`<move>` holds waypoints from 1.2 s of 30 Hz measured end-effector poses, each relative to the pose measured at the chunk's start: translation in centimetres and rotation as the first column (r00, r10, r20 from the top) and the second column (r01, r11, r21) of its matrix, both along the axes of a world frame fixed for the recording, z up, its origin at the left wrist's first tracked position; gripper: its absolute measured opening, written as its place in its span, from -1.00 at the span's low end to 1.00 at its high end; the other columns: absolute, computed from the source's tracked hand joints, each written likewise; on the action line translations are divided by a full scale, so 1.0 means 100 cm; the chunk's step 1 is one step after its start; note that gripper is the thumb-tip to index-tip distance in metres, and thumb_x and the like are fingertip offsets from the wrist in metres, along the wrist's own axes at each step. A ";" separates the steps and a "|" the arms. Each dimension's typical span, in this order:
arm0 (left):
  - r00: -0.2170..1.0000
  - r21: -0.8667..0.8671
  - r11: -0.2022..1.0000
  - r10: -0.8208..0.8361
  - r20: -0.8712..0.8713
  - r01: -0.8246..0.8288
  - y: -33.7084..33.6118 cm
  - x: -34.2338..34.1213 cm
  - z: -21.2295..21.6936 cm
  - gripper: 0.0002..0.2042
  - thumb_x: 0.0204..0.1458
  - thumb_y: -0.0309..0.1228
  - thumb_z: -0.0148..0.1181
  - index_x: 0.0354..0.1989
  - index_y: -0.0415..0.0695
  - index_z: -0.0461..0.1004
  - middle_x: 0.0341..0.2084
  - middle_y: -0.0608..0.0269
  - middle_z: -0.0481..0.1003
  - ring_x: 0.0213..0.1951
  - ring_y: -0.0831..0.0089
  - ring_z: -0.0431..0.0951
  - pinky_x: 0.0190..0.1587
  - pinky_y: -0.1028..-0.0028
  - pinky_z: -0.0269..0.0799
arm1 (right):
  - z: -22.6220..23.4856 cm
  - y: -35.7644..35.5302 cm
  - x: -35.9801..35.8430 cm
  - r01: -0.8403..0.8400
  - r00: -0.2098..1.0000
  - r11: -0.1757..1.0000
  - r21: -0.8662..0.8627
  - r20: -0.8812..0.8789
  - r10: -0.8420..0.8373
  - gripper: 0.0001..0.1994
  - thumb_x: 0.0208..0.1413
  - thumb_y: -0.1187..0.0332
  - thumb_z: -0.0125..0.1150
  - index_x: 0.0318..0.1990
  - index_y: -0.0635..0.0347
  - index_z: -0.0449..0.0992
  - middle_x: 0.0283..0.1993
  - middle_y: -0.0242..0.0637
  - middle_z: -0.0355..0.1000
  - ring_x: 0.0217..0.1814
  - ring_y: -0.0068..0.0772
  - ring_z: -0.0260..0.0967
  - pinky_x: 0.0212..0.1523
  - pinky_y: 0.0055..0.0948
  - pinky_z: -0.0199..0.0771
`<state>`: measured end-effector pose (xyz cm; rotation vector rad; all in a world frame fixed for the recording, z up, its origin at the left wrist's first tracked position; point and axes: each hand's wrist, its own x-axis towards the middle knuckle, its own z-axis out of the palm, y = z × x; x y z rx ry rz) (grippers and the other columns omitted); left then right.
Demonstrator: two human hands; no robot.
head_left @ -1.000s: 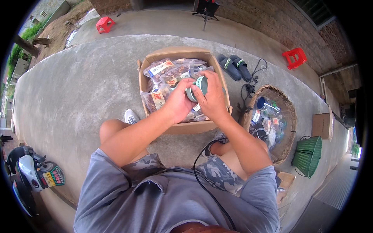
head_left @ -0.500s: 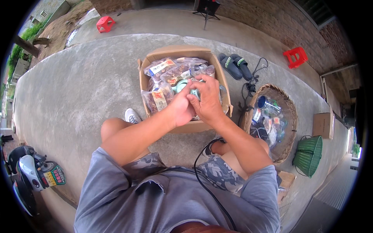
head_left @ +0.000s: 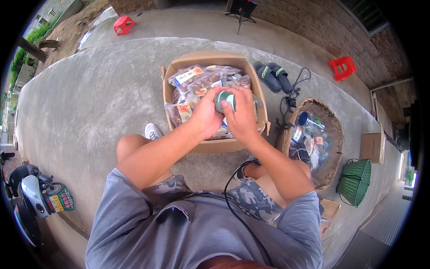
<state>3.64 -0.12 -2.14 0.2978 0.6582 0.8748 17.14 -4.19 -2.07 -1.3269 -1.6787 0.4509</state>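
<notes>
Both my hands are wrapped round a small teal, rounded container (head_left: 225, 101) above the cardboard box (head_left: 210, 146). My left hand (head_left: 208, 114) closes on its left side. On the other side my right hand (head_left: 241, 117) grips it, with the thumb across its near end. The fingers cover much of the container, so its exact kind does not show. Beneath the hands, the open box is filled with clear plastic bags (head_left: 207, 83) of brown dried pieces, some with pale labels.
Right of the box stands a wicker basket (head_left: 337, 154) holding jars and packets. Dark slides (head_left: 271, 77) and a black cord (head_left: 290, 101) lie beyond it. A green basket (head_left: 354, 183), a closed carton (head_left: 372, 145) and red stools (head_left: 343, 68) stand farther off.
The teal container has turned in my hands, so a darker green round end now shows. My fingers have shifted round it; the hands stay above the box.
</notes>
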 end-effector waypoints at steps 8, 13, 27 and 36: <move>0.981 -0.367 0.915 -0.118 0.152 0.167 -0.002 -0.001 0.015 -0.64 0.46 -0.05 -0.06 0.17 -0.03 0.42 0.14 0.10 0.50 0.22 0.17 0.54 0.29 0.09 0.49 | 0.005 -0.009 -0.011 -0.117 0.979 0.980 0.162 0.184 0.086 -0.55 0.35 0.01 0.23 0.23 0.07 0.51 0.27 -0.03 0.33 0.26 0.16 0.26 0.29 0.07 0.26; 0.979 -0.197 0.960 -0.183 0.088 0.198 -0.021 0.002 0.020 -0.60 0.47 -0.05 -0.13 0.25 -0.02 0.39 0.20 0.13 0.48 0.23 0.21 0.54 0.30 0.12 0.49 | 0.015 -0.006 -0.001 -0.051 0.954 0.988 0.144 0.299 0.005 -0.54 0.42 -0.02 0.12 0.23 0.14 0.49 0.20 -0.04 0.38 0.23 0.12 0.30 0.27 0.06 0.27; 0.994 -0.154 0.983 -0.091 0.060 0.099 -0.004 0.002 0.002 -0.53 0.46 0.03 -0.13 0.26 -0.06 0.42 0.17 0.14 0.52 0.25 0.21 0.51 0.35 0.11 0.41 | 0.005 -0.008 -0.004 -0.060 0.970 0.991 0.119 0.241 0.030 -0.43 0.32 0.13 0.26 0.36 0.25 0.38 0.25 0.05 0.34 0.25 0.19 0.31 0.26 0.06 0.35; 0.997 -0.105 0.992 -0.075 0.013 0.076 -0.019 0.010 0.004 -0.50 0.46 0.06 -0.12 0.28 -0.08 0.40 0.21 0.16 0.51 0.25 0.24 0.52 0.36 0.11 0.41 | 0.007 -0.002 0.010 -0.023 0.962 0.995 0.101 0.274 -0.005 -0.45 0.39 0.02 0.15 0.34 0.23 0.39 0.26 0.05 0.33 0.25 0.18 0.30 0.26 0.04 0.31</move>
